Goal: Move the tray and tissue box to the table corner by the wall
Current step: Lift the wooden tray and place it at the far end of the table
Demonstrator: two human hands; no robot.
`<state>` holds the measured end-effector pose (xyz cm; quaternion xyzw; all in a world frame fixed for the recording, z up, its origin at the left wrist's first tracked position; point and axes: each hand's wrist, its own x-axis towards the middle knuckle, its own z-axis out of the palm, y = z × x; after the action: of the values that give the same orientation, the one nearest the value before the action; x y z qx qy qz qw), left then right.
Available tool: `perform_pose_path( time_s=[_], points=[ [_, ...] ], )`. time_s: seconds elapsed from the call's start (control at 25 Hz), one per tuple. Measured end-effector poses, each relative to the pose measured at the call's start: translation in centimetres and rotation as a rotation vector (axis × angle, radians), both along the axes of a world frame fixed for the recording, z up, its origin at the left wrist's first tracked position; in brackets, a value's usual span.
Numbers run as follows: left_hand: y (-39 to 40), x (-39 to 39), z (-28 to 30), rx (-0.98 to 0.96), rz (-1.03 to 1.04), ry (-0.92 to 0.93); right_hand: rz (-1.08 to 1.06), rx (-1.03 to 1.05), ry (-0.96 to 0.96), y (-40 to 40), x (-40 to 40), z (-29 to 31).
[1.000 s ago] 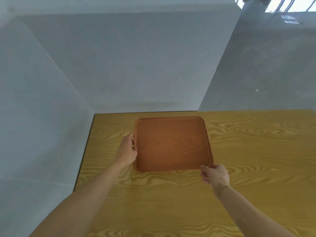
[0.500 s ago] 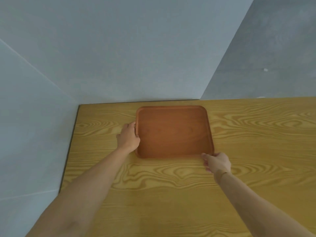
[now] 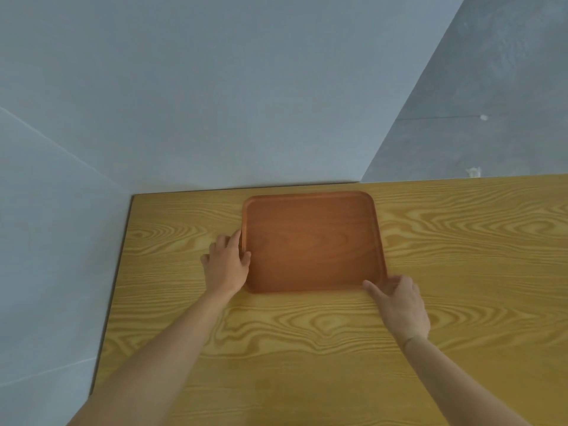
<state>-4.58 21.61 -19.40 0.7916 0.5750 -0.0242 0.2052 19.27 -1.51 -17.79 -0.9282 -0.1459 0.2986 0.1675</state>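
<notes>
A wooden table with bold yellow-brown grain fills the lower half of the frame. Its far edge runs along a pale grey wall, and its left edge, a dark line, drops diagonally toward the lower left of the frame. The far left corner of the table sits at left of centre, right against the wall. In the upper right of the frame a second, rougher grey wall surface angles away, with a small pale mark on it and another just above the table's far edge.

A reddish-brown tray lies flat on the table at the centre of the frame, its far rim just beside the table's far edge and the wall. It is rectangular with rounded corners and a low raised rim, and nothing lies in it. A strip of bare table separates its left rim from the table's corner.

The left hand is at the tray's left rim, thumb resting over the rim onto the inside and fingers against the outer side, a loose grip on the edge. The right hand is at the tray's near right corner, fingers spread and relaxed, thumb touching the near rim, not closed around it. Both bare forearms reach in from the bottom of the frame.
</notes>
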Motion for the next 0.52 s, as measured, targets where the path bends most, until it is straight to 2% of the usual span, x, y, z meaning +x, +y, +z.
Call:
perform_pose_path(
  time_s=[0.12, 0.24, 0.36, 0.52],
  points=[
    [-2.5, -1.7, -0.4, 0.001, -0.037, -0.045, 0.307, 0.023, -0.245, -1.0, 0.7, -0.4],
    [-4.5, -3.5, -1.0, -0.021, -0.115, -0.061, 0.530, -0.077, -0.268, -1.4, 2.2, -1.2],
    [-5.0, -4.7, -1.6, -0.023, -0.203, -0.028, 0.585, -0.090, -0.277, -1.8, 2.7, -2.1],
    [-4.9, -4.9, -1.9, 0.005, -0.218, -0.012, 0.542, -0.043, -0.260, -1.9, 2.3, -2.8]
  ],
)
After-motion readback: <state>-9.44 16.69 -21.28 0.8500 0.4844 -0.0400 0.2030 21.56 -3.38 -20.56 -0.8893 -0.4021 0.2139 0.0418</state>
